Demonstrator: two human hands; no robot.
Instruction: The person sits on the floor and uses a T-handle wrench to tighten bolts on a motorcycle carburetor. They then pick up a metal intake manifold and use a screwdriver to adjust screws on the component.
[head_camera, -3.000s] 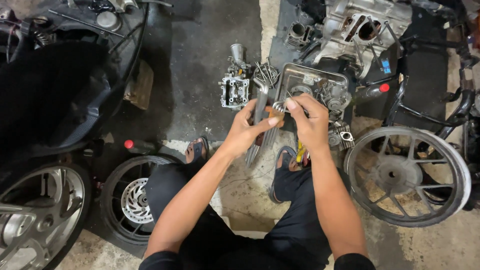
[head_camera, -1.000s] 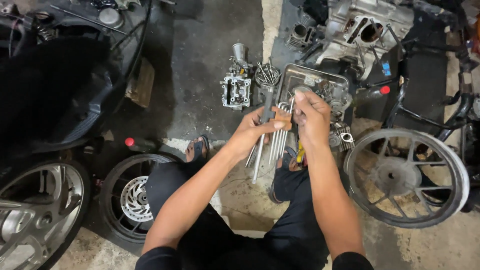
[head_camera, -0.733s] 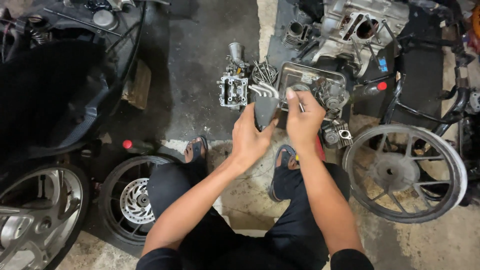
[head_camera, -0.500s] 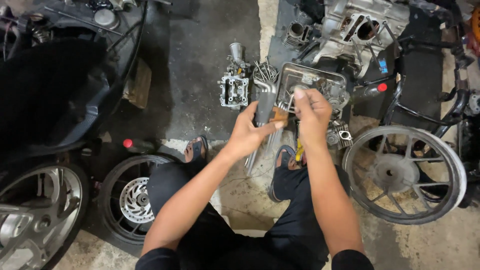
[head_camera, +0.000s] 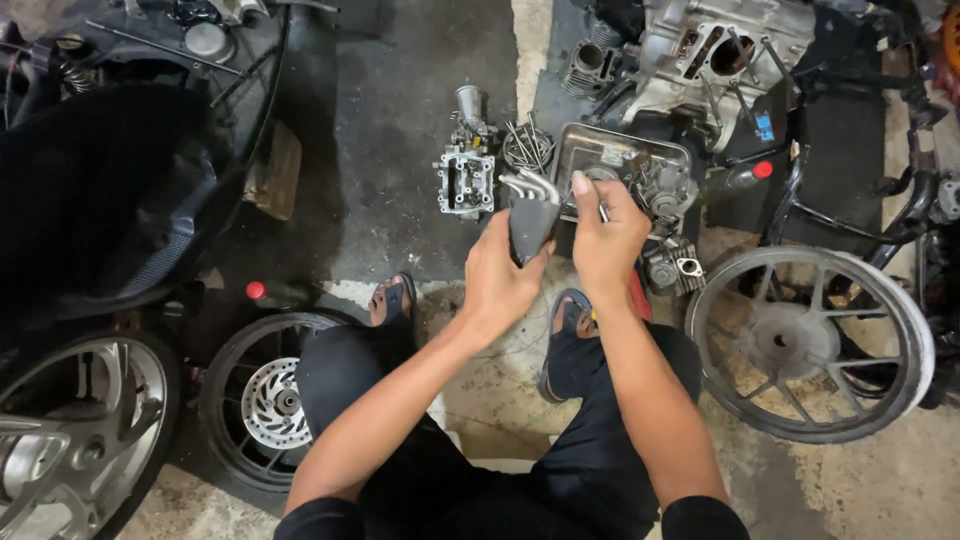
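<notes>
My left hand (head_camera: 497, 280) grips a dark holder with a hex key set (head_camera: 530, 208), held upright with the bent silver ends on top. My right hand (head_camera: 607, 238) is closed right beside the set, thumb up against it, with a thin metal key (head_camera: 603, 212) pinched in its fingers. Both hands hover above my sandalled feet (head_camera: 392, 300), just in front of a carburettor body (head_camera: 465, 178) and a metal tray (head_camera: 612, 150) of small parts on the floor.
An engine block (head_camera: 720, 45) lies behind the tray. A spoked wheel (head_camera: 812, 342) rests at the right, a wheel with a brake disc (head_camera: 268, 398) at the lower left, another wheel (head_camera: 70, 435) beside it. A black scooter body (head_camera: 100, 190) fills the left.
The hex keys hung fanned out below my hands earlier. Now they are gathered in the holder, raised upright in my left hand, and my right hand has closed in against them.
</notes>
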